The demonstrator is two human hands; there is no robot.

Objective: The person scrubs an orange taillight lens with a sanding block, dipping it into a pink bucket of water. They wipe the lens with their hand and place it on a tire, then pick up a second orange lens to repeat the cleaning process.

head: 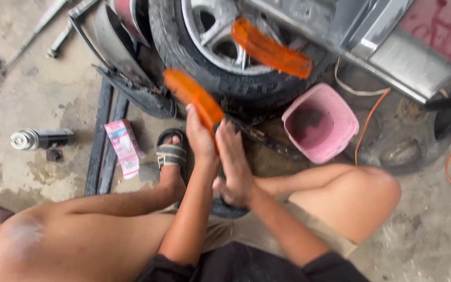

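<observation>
My knees frame the scene. My right hand [234,166] lies flat, fingers pressed together, against the near end of an orange lens [194,97]. My left hand [200,138] grips that same end, fingers wrapped around it; the lens rises up and to the left, off the floor. My left foot rests in a sandal [170,152]. Left of it lie a pink box [123,147] and a spray can [42,139]. To the right stands a pink bucket [320,124]. Farthest, a second orange lens [271,48] leans on the tyre [225,73].
</observation>
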